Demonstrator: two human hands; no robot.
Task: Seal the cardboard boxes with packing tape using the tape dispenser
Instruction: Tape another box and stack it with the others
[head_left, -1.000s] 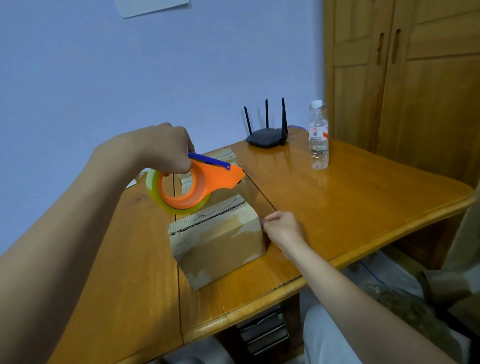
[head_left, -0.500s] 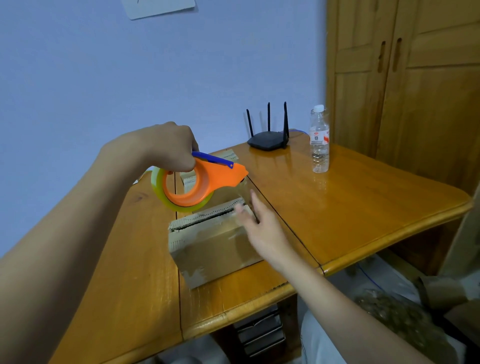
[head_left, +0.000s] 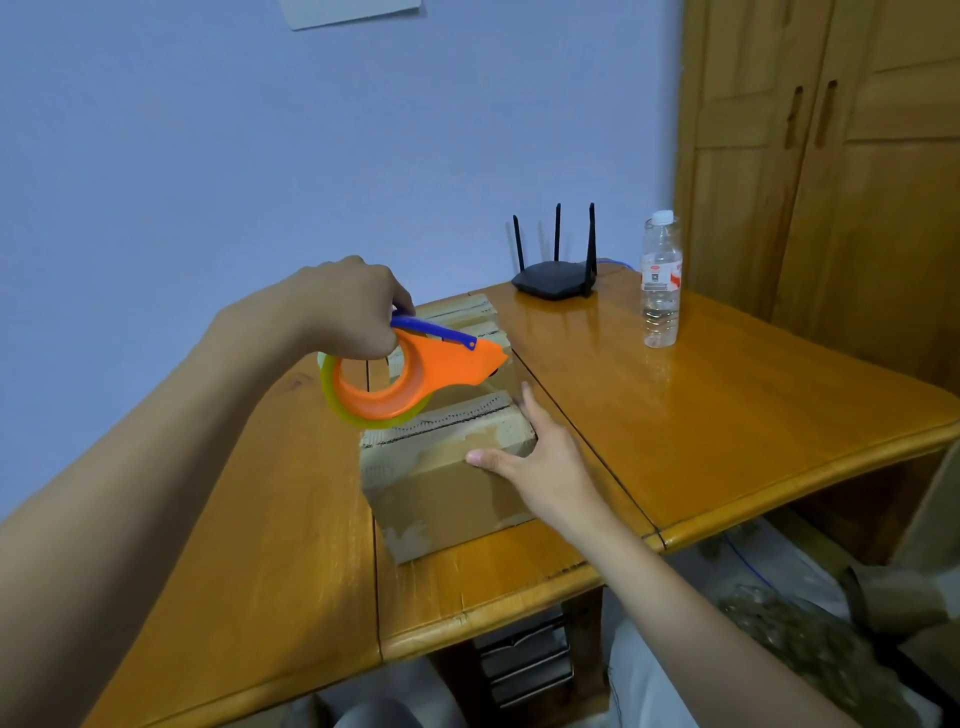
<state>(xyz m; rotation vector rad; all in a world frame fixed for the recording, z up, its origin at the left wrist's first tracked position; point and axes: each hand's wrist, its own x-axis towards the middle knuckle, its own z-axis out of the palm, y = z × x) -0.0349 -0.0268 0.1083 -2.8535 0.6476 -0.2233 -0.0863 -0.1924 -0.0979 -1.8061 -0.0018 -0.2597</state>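
A small cardboard box (head_left: 441, 488) stands on the wooden table (head_left: 727, 415), its top seam showing a dark gap. My left hand (head_left: 343, 306) grips the blue handle of an orange tape dispenser (head_left: 410, 374) holding a yellowish tape roll, held just above the box's far left top edge. My right hand (head_left: 535, 457) rests on the box's right end, thumb stretched along the front top edge and fingers lying straight along the right side. A second cardboard box (head_left: 467, 322) sits behind, partly hidden by the dispenser.
A black router (head_left: 553, 278) with three antennas sits at the table's far edge. A clear plastic water bottle (head_left: 661, 280) stands to its right. A wooden wardrobe (head_left: 831, 182) rises on the right. Bags and clutter lie on the floor at lower right.
My right hand moved from the table beside the box up onto the box's right end. The dispenser in my left hand stayed nearly still above the box.
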